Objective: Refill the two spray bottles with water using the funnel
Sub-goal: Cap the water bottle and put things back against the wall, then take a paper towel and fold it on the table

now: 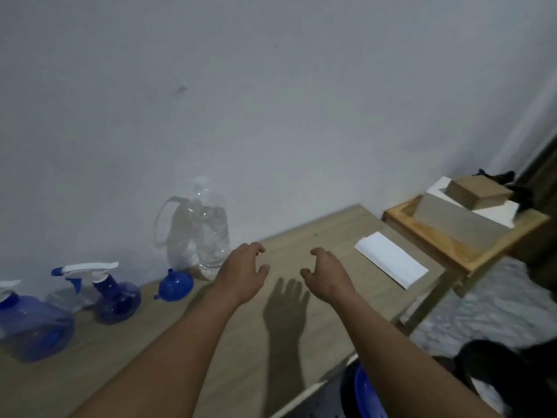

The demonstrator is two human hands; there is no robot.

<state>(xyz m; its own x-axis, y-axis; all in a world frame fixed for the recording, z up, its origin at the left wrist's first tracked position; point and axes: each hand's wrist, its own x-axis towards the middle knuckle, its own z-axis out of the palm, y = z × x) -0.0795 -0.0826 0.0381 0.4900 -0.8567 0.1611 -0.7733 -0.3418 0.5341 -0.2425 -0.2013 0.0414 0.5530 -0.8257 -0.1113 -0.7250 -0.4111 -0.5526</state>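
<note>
Blue see-through plastic: the nearer spray bottle (33,324) and farther spray bottle (116,300) sit at the left of the light wooden table (331,233), blue plastic funnel (174,285) just right of them, clear plastic water jug (199,230) behind it. Left hand (241,273) and right hand (328,274) hover mid-table, fingers loosely curled, gripping nothing.

Both the left hand (241,273) and right hand (327,274) hover empty above the table (331,233), fingers loosely curled.

I get 1 view: the head camera looks forward and down, tilted, close over the worktop (325,236) toward the wall (271,116), left hand (241,274) and right hand (328,276) mid-frame.
</note>
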